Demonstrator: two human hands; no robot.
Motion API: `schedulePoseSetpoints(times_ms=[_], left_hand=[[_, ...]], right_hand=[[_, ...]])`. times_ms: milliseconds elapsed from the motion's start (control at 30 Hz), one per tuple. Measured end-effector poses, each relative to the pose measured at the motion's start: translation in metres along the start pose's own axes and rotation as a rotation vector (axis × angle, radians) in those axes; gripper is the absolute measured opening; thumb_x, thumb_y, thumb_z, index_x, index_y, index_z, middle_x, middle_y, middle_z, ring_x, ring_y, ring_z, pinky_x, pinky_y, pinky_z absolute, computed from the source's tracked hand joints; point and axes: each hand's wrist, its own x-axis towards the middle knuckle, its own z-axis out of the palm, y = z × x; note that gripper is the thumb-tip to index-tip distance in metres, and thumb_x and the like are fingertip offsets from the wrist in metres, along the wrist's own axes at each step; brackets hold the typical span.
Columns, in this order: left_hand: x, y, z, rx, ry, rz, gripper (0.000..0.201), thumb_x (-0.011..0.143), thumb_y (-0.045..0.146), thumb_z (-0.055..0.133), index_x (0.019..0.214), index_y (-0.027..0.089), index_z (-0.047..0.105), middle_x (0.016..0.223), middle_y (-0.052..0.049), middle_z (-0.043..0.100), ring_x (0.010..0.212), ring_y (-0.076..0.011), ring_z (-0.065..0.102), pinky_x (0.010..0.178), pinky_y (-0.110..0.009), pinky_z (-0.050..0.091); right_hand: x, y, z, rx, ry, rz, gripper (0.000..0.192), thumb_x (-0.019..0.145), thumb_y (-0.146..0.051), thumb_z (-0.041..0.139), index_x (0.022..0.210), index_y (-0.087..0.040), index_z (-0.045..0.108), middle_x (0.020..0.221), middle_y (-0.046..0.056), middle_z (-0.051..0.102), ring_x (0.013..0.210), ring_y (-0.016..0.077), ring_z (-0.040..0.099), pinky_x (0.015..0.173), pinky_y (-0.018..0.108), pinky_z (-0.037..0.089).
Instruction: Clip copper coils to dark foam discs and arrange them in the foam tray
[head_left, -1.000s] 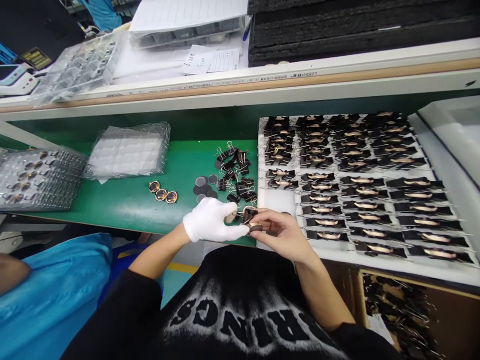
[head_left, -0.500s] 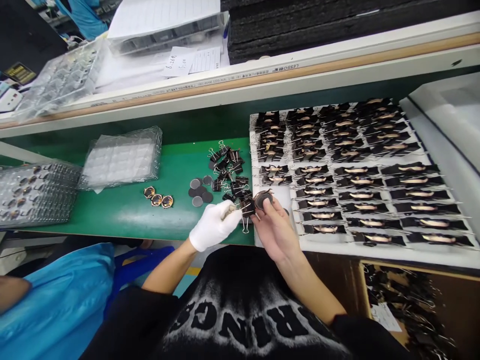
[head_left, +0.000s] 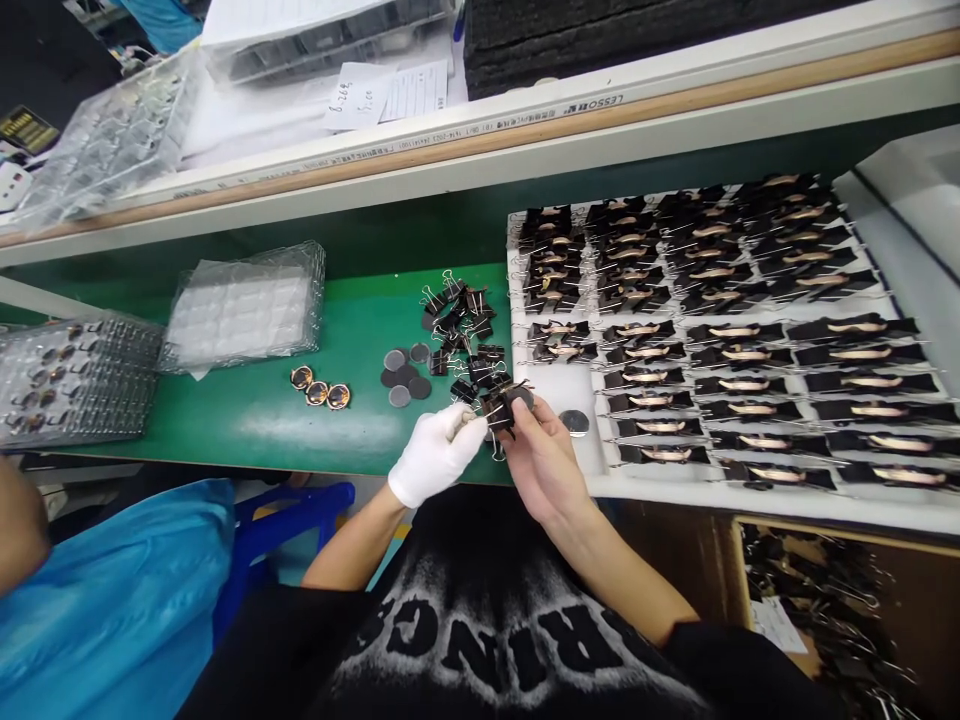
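Green bench [head_left: 300, 420], binder clip [head_left: 496, 412] pinched between both hands' fingers [head_left: 469, 420]

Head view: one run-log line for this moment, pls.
left hand: gloved, pinches binder clip | right hand: bare, holds dark disc at clip | loose clip pile on green mat | white tray: rows of clipped pieces

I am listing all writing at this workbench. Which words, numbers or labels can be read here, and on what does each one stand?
"LESSO", seen upside down: on the white shelf edge.
"RING", the visible part of a larger word, upside down: on the black shirt.
Handwritten numbers: on the paper slip, too small to read surely.
Printed sheet and the long small print along the shelf edge: too blurred to read.
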Motion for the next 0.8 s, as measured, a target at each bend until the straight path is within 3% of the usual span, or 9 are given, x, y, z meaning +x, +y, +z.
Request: schedulePoseSetpoints(times_ms=[167,233,333,400,467,567,633,733,800], left_hand=[[0.002,-0.004,-0.014,0.074,-0.118,0.068,0.029,0.101,0.042,0.047,0.088,0.022,0.063,0.073,0.002,0.064,0.066,-0.0138,0.056,0.066,-0.027,0.044],[0.013,-0.009,-0.025,0.195,-0.010,0.095,0.030,0.102,0.043,0.045,0.097,0.022,0.066,0.075,0.001,0.067,0.067,-0.0149,0.060,0.070,-0.028,0.046],[0.040,-0.018,-0.035,0.585,0.293,0.042,0.038,0.098,0.056,0.052,0.092,0.022,0.067,0.072,-0.002,0.069,0.069,-0.0185,0.065,0.068,-0.030,0.042],[0.060,-0.021,-0.036,0.833,0.337,0.003,0.047,0.093,0.067,0.056,0.089,0.022,0.066,0.075,-0.005,0.071,0.072,-0.0224,0.067,0.064,-0.031,0.038],[0.078,-0.022,-0.035,0.944,0.275,-0.026,0.051,0.090,0.072,0.056,0.087,0.022,0.065,0.077,-0.007,0.072,0.072,-0.0252,0.069,0.061,-0.031,0.035],[0.093,-0.022,-0.040,1.003,0.188,-0.044,0.045,0.096,0.062,0.051,0.081,0.021,0.063,0.072,-0.008,0.071,0.068,-0.0258,0.068,0.059,-0.031,0.031],[0.095,-0.022,-0.048,1.053,0.192,-0.026,0.039,0.100,0.048,0.045,0.078,0.021,0.061,0.070,-0.009,0.070,0.067,-0.0250,0.067,0.058,-0.031,0.028],[0.083,-0.022,-0.061,1.003,0.346,0.022,0.036,0.101,0.039,0.042,0.072,0.021,0.053,0.067,-0.007,0.065,0.064,-0.0209,0.063,0.059,-0.031,0.028],[0.067,-0.020,-0.063,0.787,0.452,0.098,0.040,0.101,0.041,0.043,0.066,0.022,0.045,0.060,-0.002,0.056,0.059,-0.0165,0.055,0.060,-0.031,0.031]], right_hand=[[-0.001,-0.002,-0.001,0.074,0.018,-0.010,0.030,0.071,-0.035,0.093,0.093,-0.027,0.074,0.098,-0.003,0.076,0.084,0.0123,0.066,0.073,0.025,0.053],[0.000,-0.008,-0.003,0.062,-0.001,-0.062,0.028,0.073,-0.036,0.092,0.092,-0.027,0.073,0.097,-0.003,0.075,0.089,0.0148,0.068,0.081,0.029,0.055],[0.001,-0.016,-0.006,0.004,-0.018,-0.169,0.029,0.072,-0.040,0.092,0.088,-0.027,0.071,0.089,-0.003,0.073,0.087,0.0168,0.068,0.088,0.036,0.056],[0.001,-0.018,-0.007,-0.041,-0.012,-0.212,0.031,0.072,-0.043,0.092,0.085,-0.027,0.069,0.085,-0.004,0.069,0.080,0.0153,0.067,0.085,0.035,0.057],[-0.001,-0.018,-0.009,-0.086,-0.027,-0.216,0.030,0.073,-0.045,0.090,0.086,-0.027,0.070,0.085,-0.004,0.068,0.078,0.0148,0.066,0.081,0.033,0.057],[-0.006,-0.014,-0.012,-0.146,-0.085,-0.157,0.025,0.078,-0.044,0.087,0.091,-0.027,0.073,0.088,-0.001,0.071,0.080,0.0155,0.066,0.079,0.030,0.056],[-0.009,-0.011,-0.014,-0.158,-0.132,-0.109,0.023,0.080,-0.042,0.085,0.093,-0.026,0.076,0.093,0.000,0.072,0.083,0.0159,0.066,0.080,0.029,0.056],[-0.011,-0.008,-0.015,-0.162,-0.210,-0.058,0.022,0.083,-0.041,0.082,0.097,-0.025,0.079,0.106,0.003,0.075,0.092,0.0177,0.069,0.087,0.030,0.056],[-0.012,-0.005,-0.013,-0.197,-0.256,-0.055,0.023,0.085,-0.042,0.081,0.101,-0.026,0.080,0.122,0.004,0.074,0.103,0.0196,0.070,0.093,0.031,0.055]])
